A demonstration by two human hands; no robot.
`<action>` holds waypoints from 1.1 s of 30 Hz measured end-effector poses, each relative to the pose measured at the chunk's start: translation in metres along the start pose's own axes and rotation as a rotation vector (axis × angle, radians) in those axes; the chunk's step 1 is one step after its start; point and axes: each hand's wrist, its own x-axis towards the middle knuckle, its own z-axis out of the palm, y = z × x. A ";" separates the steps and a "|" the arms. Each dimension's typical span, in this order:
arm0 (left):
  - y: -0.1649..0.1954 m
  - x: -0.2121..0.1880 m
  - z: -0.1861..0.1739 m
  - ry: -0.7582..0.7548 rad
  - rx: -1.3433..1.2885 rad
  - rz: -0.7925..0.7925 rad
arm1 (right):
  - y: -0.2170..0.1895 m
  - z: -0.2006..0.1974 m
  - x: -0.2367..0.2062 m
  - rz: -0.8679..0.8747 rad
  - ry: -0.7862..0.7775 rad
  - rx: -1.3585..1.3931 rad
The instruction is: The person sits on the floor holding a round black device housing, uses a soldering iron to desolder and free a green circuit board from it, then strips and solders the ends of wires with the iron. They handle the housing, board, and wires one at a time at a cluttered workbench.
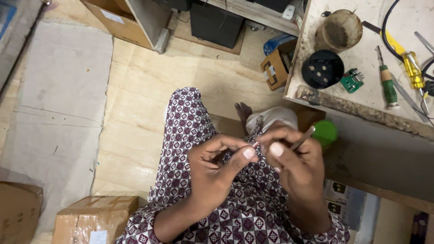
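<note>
Wire (256, 144), one thin piece, pinched by left hand (214, 169); right hand (296, 162) fingers grip one metal tool (302, 138).

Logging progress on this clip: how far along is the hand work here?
Done: nothing finished shows. In hand: left hand pinches a thin wire end while right hand holds a slim metal tool to it. Untouched on the bench: green circuit board, black round part, screwdrivers.

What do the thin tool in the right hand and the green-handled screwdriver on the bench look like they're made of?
The thin tool in the right hand looks like bare metal: grey, slim, faintly shiny. The screwdriver seems to have a glossy green plastic handle and a dull steel shaft. The workbench top looks like stained, pale stone or board; hard to tell.
</note>
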 end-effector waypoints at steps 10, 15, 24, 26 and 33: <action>0.009 0.003 -0.003 0.046 0.297 0.159 | -0.002 0.003 0.007 -0.111 0.012 -0.311; 0.007 0.004 0.001 0.093 0.314 0.233 | 0.001 0.013 0.006 -0.181 0.061 -0.344; -0.002 0.003 0.005 0.154 0.203 0.214 | 0.016 0.023 0.003 -0.228 0.093 -0.081; -0.004 0.004 0.006 0.142 0.153 0.189 | 0.018 0.023 0.003 -0.240 0.068 -0.069; -0.004 0.002 0.006 0.094 -0.004 0.056 | 0.020 0.017 0.003 -0.042 0.093 0.190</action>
